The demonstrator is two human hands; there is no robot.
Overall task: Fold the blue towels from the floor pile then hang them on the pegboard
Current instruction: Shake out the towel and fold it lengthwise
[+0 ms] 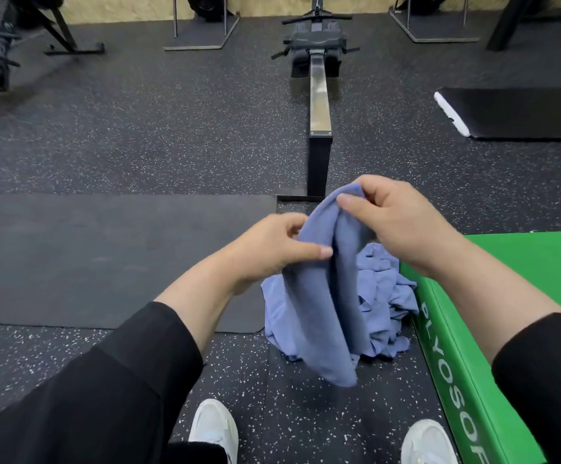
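— Two white shoes (214,430) stand at the bottom, on the dark speckled floor (138,145). What is above them?

— Two arms in black sleeves (98,390) reach forward, bare from the wrists on. Both hands hold one blue towel (326,296) up in the air.

— How do the hands hold it?

— The left hand (272,246) pinches the towel's left side between thumb and curled fingers. The right hand (389,216) is higher and a bit further out. Its fingers curl down and pinch the top edge. The two hands are close together, with cloth bunched between them.

— And the towel?

— It hangs down long and narrow from the hands. Its low tip dangles above the floor, between the shoes and the pile.

— What pile?

— More blue towels (386,296) lie crumpled on the floor, right behind the hanging one. The pile touches the side of a green box (466,363) on the right. A flat black mat (105,262) lies on the floor to the left.

— Anything further off?

— A rowing machine (319,95) runs straight away from the hands. Another dark mat (523,112) lies at the far right.
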